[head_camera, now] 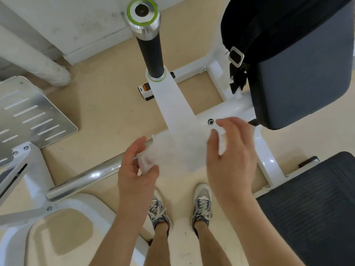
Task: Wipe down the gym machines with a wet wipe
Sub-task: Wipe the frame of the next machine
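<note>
Head view: left hand (137, 166) and right hand (229, 148) hold a wet wipe (178, 148) stretched between them, fingers pinching opposite edges, above the white machine frame (172, 104). Judged step: unfolding. Next: press wipe onto frame or black handle grip (151, 54).

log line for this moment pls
phase: unfolding wipe | left hand: pinching wet wipe corner | right hand: pinching opposite edge | wipe: spread above white frame | wiping: not started
</note>
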### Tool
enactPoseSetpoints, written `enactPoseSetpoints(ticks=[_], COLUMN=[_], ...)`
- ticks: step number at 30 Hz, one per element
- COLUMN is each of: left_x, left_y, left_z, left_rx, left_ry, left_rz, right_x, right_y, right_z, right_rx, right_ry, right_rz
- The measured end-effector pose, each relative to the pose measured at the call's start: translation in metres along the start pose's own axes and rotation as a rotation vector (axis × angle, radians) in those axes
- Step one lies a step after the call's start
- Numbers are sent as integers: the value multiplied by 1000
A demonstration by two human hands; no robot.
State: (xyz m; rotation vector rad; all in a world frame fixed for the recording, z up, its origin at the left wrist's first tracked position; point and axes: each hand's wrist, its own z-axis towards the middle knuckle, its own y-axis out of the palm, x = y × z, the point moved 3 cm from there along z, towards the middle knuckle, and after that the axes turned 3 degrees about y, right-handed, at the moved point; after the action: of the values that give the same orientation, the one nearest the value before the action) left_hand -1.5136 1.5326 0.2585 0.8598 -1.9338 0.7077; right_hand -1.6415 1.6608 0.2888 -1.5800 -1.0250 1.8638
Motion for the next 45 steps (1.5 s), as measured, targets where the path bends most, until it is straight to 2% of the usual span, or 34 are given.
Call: enactPoseSetpoints(ticks=[3, 5, 10, 15, 19, 25, 31, 34, 37, 39, 41, 43, 45], left_x=[2, 5, 14, 26, 20, 20, 29, 10, 5, 12, 20, 32, 43], left_y=[2, -1, -11, -10, 2, 11, 18, 32, 44, 53, 63, 72, 84], left_z=[0, -1, -8, 2, 10, 5, 6, -19, -23, -8, 9, 16, 13], left_rx=[31, 45, 19, -115, -198, -217, -163, -123, -4, 111, 153, 178, 148], left_ry=[0, 21, 197, 367, 334, 215, 350, 346, 335, 281, 222, 261, 329], left_rz=[83, 189, 334, 438, 435, 363, 375, 394, 366, 306, 275, 316, 377], right_x=[-18, -22, -58, -21, 0, -57, -24, -9, -13, -24, -32, -29, -21], right_y=[48, 72, 108, 74, 57, 107, 75, 60, 65, 74, 80, 77, 66], right_z=[-24, -14, 62, 0, -29, 58, 3, -12, 6, 28, 46, 56, 58], right_rx=[-263, -328, -343, -372, -441, -387, -472, -520, -543, -570, -610, -729, -887], right_ry=[-114, -178, -178, -155, -190, -221, -203, -211, -228, -254, -298, -282, -158], right_rz=[-300, -452, -441, -523, -603, -503, -532, -541, -488, -425, -310, -71, 296])
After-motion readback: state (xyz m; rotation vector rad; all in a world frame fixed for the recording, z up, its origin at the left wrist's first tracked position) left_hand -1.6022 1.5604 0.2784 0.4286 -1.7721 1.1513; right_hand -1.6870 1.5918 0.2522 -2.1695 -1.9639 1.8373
